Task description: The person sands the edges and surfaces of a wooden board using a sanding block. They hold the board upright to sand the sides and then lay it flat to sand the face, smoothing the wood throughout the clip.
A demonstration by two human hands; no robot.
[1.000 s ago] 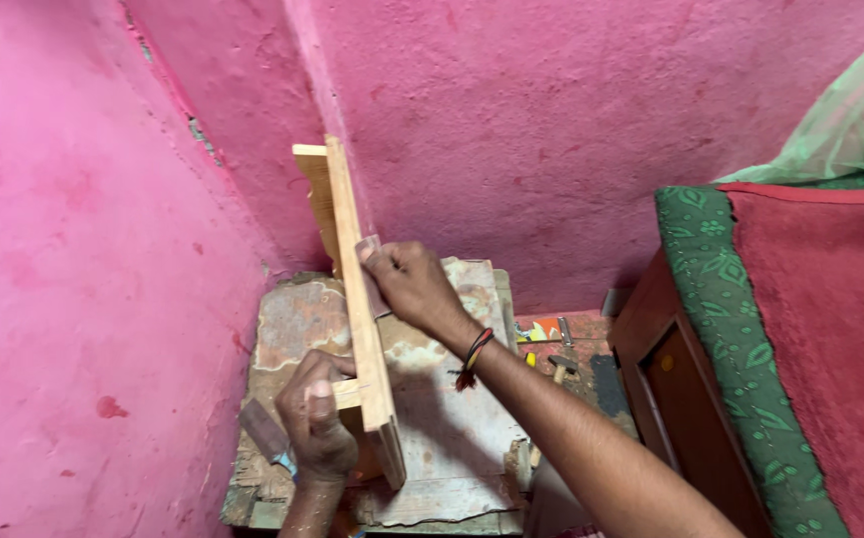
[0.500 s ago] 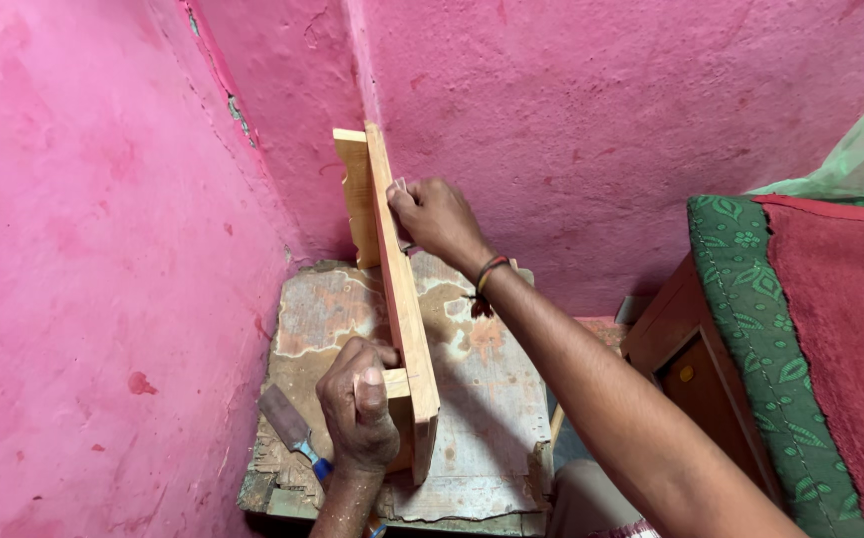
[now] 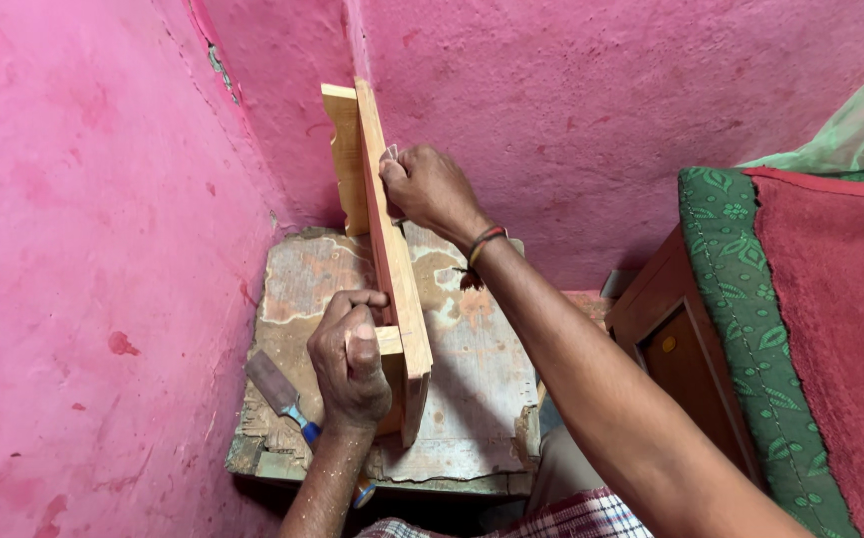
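A long light wooden piece with cross blocks at both ends stands tilted on a worn wooden board. My left hand grips the near cross block at its lower end. My right hand is closed on a small scrap, seemingly sandpaper, pressed against the upper edge of the long piece. A chisel with a blue handle lies on the board just left of my left hand.
Pink plastered walls close in on the left and behind. A dark wooden cabinet stands at the right, with a green patterned cloth and red blanket over it.
My right hand has slid further up along the wooden piece's edge. My left hand keeps its grip on the lower end. The view has shifted slightly.
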